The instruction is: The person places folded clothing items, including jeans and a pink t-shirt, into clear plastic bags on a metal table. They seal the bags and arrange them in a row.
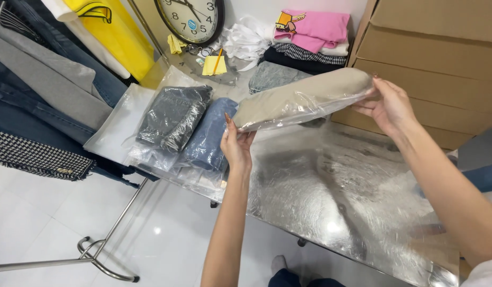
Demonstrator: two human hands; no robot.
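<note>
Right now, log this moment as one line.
left hand: holds near end of bagged beige garment | right hand: holds far end | garment: lifted above shiny table

Bagged garment (304, 98) held above the table (341, 196) between left hand (236, 146) and right hand (387, 103), two bagged jeans (190, 127) on the table to its left, folded clothes (309, 40) behind, wall clock (190, 20) left of those, cardboard boxes (432, 58) right, clothes rack (44, 90) far left.
</note>
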